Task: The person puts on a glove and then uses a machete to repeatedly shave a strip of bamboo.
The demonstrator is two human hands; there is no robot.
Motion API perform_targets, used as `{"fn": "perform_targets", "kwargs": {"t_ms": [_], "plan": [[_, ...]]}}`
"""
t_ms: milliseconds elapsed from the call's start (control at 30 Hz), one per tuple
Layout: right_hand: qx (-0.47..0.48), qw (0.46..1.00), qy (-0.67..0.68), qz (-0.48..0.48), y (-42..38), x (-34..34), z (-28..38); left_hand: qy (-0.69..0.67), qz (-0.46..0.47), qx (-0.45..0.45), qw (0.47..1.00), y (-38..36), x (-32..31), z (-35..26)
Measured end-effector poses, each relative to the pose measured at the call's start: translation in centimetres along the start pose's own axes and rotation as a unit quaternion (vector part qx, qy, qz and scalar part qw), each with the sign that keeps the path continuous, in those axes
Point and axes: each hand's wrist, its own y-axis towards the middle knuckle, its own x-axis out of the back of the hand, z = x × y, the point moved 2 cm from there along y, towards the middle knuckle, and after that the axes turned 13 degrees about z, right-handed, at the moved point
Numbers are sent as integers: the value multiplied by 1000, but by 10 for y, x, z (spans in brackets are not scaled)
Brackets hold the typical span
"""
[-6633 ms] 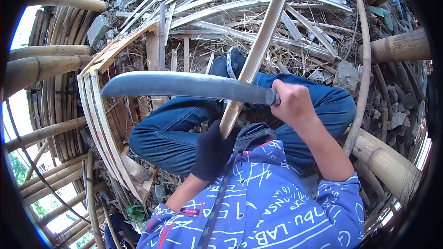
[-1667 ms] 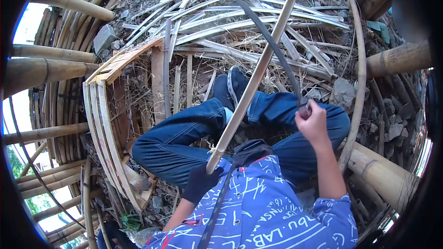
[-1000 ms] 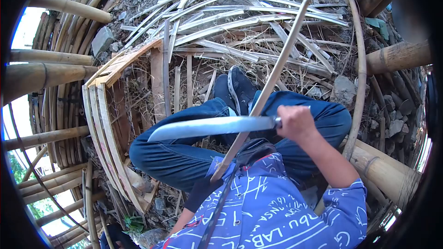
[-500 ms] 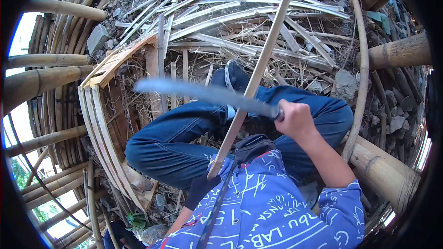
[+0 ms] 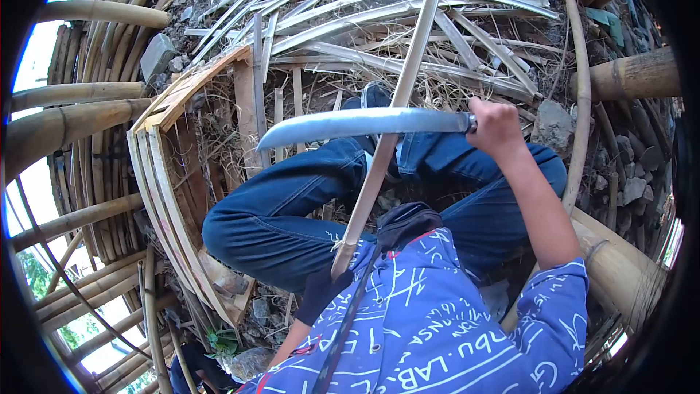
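My right hand is wrapped round the handle of a machete. The long, slightly curved blade points left and crosses over a bamboo strip above my lap. That strip slants from near my waist up to the far ground, with frayed fibres near its lower end. My left hand, in a dark glove, is closed round this lower end close against my shirt. My legs in blue jeans are folded on either side of the strip.
Many split bamboo strips lie heaped on the ground ahead. A wooden frame of slats stands to the left. Thick bamboo poles rise at both sides, with stones at the right. A person in dark clothes is partly visible at bottom left.
The machete has moved away from my body and to the right, its blade now nearly level and sharper in view. The bamboo strip's far end has shifted left in view.
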Motion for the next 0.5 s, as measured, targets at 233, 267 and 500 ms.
{"fn": "perform_targets", "kwargs": {"t_ms": [233, 267, 500], "plan": [[-154, 985, -48, -55, 17, 18, -56, 24, 15, 1, 1000, 1, 2, 1], [-163, 984, -43, -62, 17, 29, -54, 31, 12, -23, 999, 2, 1, 2], [-24, 993, 115, -26, -21, 30, 33, -17, 7, 28, 999, 3, 0, 1]]}}
